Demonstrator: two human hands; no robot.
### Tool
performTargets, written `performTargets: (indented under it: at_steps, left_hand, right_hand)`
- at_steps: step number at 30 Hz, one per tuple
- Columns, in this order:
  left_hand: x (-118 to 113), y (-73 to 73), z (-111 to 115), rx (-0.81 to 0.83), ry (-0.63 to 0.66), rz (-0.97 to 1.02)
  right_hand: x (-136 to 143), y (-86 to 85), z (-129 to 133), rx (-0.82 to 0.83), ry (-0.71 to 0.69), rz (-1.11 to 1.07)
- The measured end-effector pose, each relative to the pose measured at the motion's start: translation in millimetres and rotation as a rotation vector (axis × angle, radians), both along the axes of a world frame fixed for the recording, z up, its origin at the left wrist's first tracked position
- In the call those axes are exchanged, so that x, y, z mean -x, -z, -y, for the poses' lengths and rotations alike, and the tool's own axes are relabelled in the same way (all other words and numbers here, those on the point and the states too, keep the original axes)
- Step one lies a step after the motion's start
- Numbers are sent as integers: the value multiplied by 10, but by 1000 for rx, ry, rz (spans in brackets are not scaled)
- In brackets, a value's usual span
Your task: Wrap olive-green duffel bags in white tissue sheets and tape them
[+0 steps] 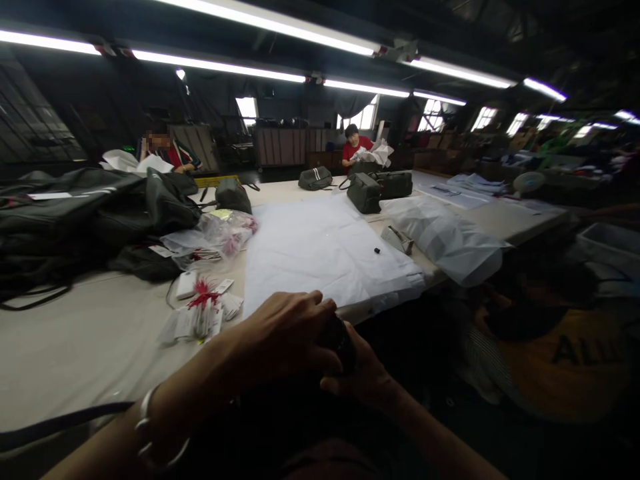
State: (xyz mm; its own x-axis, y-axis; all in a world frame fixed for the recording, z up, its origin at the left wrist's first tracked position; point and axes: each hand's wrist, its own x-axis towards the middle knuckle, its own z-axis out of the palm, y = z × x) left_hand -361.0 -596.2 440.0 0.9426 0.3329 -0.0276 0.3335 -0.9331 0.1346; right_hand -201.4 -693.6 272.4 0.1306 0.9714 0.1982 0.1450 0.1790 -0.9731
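Observation:
My left hand (293,330), with a silver bangle on its wrist, is curled over a small dark object (336,339) near the table's front edge. From the other side my right hand (367,370) grips the same object, its thumb below it. What the object is cannot be made out in the shadow. Just beyond my hands lies a white sheet (310,247) with a small black piece (377,251) on it. Left of the sheet are white tags with red strings (205,300).
Dark bags (75,213) are heaped at the left, beside clear plastic packets (220,233). More dark bags (364,192) stand at the back. A translucent plastic bag (445,237) lies right. Two people sit across the table; a person in yellow (565,367) is low at the right.

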Motion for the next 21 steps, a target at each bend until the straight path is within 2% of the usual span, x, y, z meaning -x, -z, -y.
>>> performTargets:
  at_steps: [3, 5, 9, 12, 17, 21]
  left_hand:
    - [9, 44, -7, -124, -79, 38]
    - [49, 53, -23, -149, -95, 78]
    - [217, -21, -73, 28, 63, 106]
    - [333, -95, -98, 170, 153, 86]
    - [385, -157, -129, 230, 191, 81]
    - [390, -174, -132, 147, 115, 108]
  right_hand:
    - [49, -13, -36, 20, -27, -62]
    - [72, -6, -59, 22, -21, -35]
    - [103, -9, -102, -15, -40, -29]
    - [133, -52, -120, 17, -50, -48]
    - [209, -186, -133, 72, -36, 2]
    - [265, -275, -149, 111, -11, 37]
